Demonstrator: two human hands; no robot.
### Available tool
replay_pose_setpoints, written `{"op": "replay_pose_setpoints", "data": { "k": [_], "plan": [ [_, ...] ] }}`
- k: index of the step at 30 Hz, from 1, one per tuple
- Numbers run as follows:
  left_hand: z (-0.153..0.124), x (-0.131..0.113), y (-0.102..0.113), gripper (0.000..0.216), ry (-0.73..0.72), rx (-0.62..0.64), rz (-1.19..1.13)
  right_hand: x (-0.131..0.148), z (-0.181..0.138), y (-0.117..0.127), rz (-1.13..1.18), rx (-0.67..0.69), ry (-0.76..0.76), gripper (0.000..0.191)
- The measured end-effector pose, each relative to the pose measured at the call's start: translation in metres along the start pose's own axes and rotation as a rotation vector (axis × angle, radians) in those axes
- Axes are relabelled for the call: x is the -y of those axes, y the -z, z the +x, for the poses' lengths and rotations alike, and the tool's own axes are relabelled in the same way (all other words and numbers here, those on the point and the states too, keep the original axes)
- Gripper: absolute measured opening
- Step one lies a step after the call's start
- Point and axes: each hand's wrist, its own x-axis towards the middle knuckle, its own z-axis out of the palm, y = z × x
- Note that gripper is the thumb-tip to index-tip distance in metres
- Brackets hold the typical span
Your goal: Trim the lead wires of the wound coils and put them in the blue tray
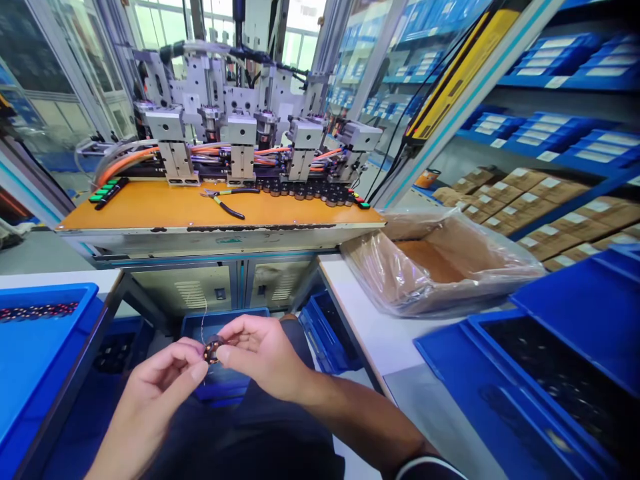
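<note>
Above my lap I hold a small ring-shaped stator [211, 353], dark with copper-coloured spots around it. My left hand [163, 387] pinches its left side between thumb and fingers. On the opposite side, the thumb and fingers of my right hand [265, 353] grip the same ring. A thin twisted wire [203, 323] rises from it, and a short end hangs below. Fingers hide part of the ring. Beneath my hands is a blue bin [225, 317].
A machine with metal clamps [243, 143] stands ahead on an orange worktop [165, 210]. Pliers [225, 200] and several black round parts [305, 191] lie there. A plastic-lined carton [400, 287] and blue bins [480, 327] are right; a blue tray [30, 360] is left.
</note>
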Motion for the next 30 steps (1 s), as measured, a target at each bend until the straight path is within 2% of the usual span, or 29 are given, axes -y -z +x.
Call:
{"op": "replay_pose_setpoints", "data": {
  "k": [3, 8, 11, 13, 18, 22, 26, 30],
  "plan": [
    [0.005, 0.002, 0.005, 0.023, 0.069, -0.002, -0.111, 0.000, 0.002, 0.000, 0.029, 0.007, -0.040, 0.041],
    [0.019, 0.012, 0.018, 0.026, 0.064, -0.199, -0.133, 0.001, 0.004, -0.001, 0.076, -0.012, -0.074, 0.047],
    [0.019, 0.020, 0.027, 0.027, 0.063, -0.264, -0.142, 0.003, 0.006, -0.001, 0.100, -0.010, -0.067, 0.047],
    [0.015, 0.021, 0.030, 0.030, 0.075, -0.216, -0.113, 0.003, 0.006, -0.001, 0.107, -0.003, -0.068, 0.047],
    [0.010, 0.003, 0.022, 0.040, 0.001, 0.081, 0.041, 0.002, 0.008, 0.001, 0.084, 0.034, -0.084, 0.045],
    [0.015, -0.006, 0.015, 0.041, -0.023, 0.220, 0.090, 0.002, 0.008, 0.004, 0.055, 0.099, -0.128, 0.043],
    [0.017, -0.004, 0.014, 0.026, -0.130, 0.201, 0.171, 0.006, 0.010, 0.006, 0.059, 0.133, -0.179, 0.047],
    [0.013, -0.008, 0.011, 0.026, -0.306, 0.126, 0.322, 0.011, 0.014, 0.007, 0.068, 0.170, -0.149, 0.048]
  ]
}}
